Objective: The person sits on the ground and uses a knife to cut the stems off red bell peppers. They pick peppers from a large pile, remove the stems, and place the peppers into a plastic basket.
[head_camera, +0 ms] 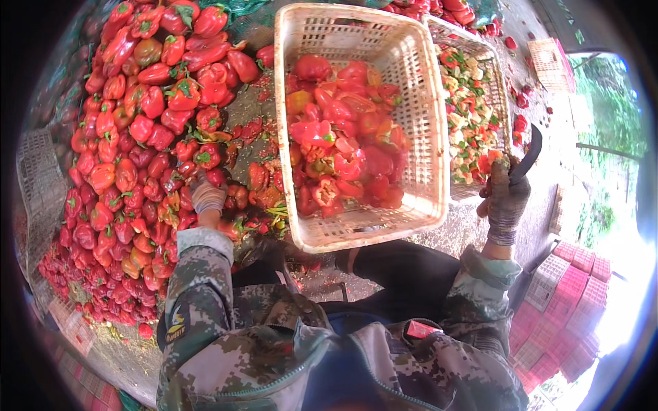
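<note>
My left hand (pixel 207 195), in a dirty striped glove, reaches into a large pile of red bell peppers (pixel 126 174); whether its fingers hold a pepper is hidden. A gloved right hand, mine, (pixel 506 200) is raised at the right, gripping a knife with a curved dark blade (pixel 528 156). Pale and reddish pepper scraps (pixel 496 158) show at its fingertips. Between the hands stands a pale plastic crate (pixel 367 239) with cut red peppers (pixel 349 128) inside. Behind my right hand, a second crate (pixel 506 103) contains pepper cores with green stems (pixel 468 113).
Stacked red and white crates (pixel 565 293) stand at the lower right. Another crate (pixel 547 64) lies at the upper right. A grey perforated crate (pixel 41 164) borders the pile at the left. Pepper scraps and seeds litter the ground, and green netting (pixel 252 23) lies at the top.
</note>
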{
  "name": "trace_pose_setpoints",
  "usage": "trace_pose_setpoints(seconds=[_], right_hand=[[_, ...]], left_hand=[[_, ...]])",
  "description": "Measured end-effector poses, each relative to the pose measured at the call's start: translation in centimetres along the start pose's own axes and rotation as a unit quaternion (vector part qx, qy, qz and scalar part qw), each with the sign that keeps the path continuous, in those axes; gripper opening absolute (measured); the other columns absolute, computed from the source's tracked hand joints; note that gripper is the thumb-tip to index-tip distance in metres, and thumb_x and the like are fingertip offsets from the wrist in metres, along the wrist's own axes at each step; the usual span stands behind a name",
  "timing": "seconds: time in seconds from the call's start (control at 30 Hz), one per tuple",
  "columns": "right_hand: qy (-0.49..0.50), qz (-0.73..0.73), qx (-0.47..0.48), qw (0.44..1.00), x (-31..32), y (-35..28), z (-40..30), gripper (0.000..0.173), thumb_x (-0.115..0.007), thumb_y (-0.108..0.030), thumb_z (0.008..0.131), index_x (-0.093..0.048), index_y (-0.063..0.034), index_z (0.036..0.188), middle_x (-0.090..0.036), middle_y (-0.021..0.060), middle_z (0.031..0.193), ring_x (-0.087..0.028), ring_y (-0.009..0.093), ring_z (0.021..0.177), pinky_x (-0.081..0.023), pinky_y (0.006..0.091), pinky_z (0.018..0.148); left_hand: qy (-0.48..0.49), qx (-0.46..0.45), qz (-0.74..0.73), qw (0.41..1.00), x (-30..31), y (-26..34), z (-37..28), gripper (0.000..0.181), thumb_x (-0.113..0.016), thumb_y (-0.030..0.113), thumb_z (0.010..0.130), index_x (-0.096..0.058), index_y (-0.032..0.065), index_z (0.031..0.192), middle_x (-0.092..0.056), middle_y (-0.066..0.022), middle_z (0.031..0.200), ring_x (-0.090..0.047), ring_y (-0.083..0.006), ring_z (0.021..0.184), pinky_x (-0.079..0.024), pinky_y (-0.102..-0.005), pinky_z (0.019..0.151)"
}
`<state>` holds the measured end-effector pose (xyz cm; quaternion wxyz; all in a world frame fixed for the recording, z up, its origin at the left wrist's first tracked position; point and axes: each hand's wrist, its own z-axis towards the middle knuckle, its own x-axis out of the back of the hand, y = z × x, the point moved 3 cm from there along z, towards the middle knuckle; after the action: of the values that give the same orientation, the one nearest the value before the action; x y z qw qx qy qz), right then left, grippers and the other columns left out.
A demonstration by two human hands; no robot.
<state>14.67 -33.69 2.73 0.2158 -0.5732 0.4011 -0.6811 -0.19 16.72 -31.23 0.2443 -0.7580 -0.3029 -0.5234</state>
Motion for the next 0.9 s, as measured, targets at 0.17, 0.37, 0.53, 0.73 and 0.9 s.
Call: trace_pose_setpoints(seconds=[0.17, 0.37, 0.53, 0.73, 0.9], right_hand=[[0.124, -0.259, 0.282, 0.915, 2.7, 2.7, 5.1, 0.036, -0.064, -0.029, 0.085, -0.059, -0.0064, 0.113, -0.06, 0.0126, 0.064, -0.056, 0.023, 0.052, -0.043, 0.0379, 0.054], [-0.113, -0.005, 0.143, 0.983, -4.2, -1.2, -2.1, 0.027, -0.064, -0.025, 0.085, -0.063, -0.0027, 0.099, -0.064, 0.0112, 0.073, -0.057, 0.018, 0.059, -0.045, 0.0351, 0.056], [-0.356, 0.122, 0.297, 0.877, -13.1, -7.7, -15.1, 0.05, -0.075, -0.025, 0.075, -0.056, -0.0041, 0.116, -0.064, 0.0141, 0.085, -0.064, 0.024, 0.082, -0.052, 0.0362, 0.069], [-0.366, 0.207, 0.308, 0.853, -14.6, -8.0, -22.0, 0.082, -0.079, -0.038, 0.069, -0.042, 0.0005, 0.132, -0.063, 0.0179, 0.104, -0.062, 0.027, 0.099, -0.053, 0.038, 0.083], [-0.536, 0.391, -0.005, 0.749, -13.2, -7.4, -20.3, 0.061, -0.075, -0.033, 0.074, -0.052, 0.001, 0.119, -0.063, 0.008, 0.085, -0.06, 0.014, 0.066, -0.05, 0.0271, 0.057]], left_hand=[[-0.061, 0.079, -0.396, 0.913, -1.8, -4.2, 2.0, 0.091, -0.067, 0.048, 0.072, -0.027, 0.0097, 0.145, -0.047, -0.0258, 0.132, -0.054, -0.0393, 0.111, -0.049, -0.0502, 0.087], [-0.23, 0.018, -0.895, 0.381, 10.6, 1.7, -6.0, 0.054, -0.067, 0.028, 0.075, -0.052, 0.0074, 0.123, -0.059, -0.0088, 0.119, -0.056, -0.0285, 0.11, -0.043, -0.0468, 0.1], [-0.254, -0.073, -0.909, 0.323, 19.4, 3.4, -16.6, 0.061, -0.054, 0.039, 0.082, -0.043, 0.0057, 0.132, -0.05, -0.0141, 0.131, -0.052, -0.0346, 0.116, -0.042, -0.0521, 0.1], [-0.2, -0.092, -0.916, 0.337, 21.9, 3.6, -25.3, 0.059, -0.046, 0.045, 0.09, -0.044, 0.0034, 0.131, -0.051, -0.013, 0.129, -0.05, -0.0301, 0.12, -0.039, -0.0466, 0.102], [-0.117, -0.293, -0.737, 0.598, 22.4, 2.2, -26.3, 0.073, -0.054, 0.055, 0.087, -0.039, 0.0028, 0.135, -0.05, -0.0089, 0.129, -0.046, -0.0237, 0.123, -0.034, -0.0382, 0.106]])
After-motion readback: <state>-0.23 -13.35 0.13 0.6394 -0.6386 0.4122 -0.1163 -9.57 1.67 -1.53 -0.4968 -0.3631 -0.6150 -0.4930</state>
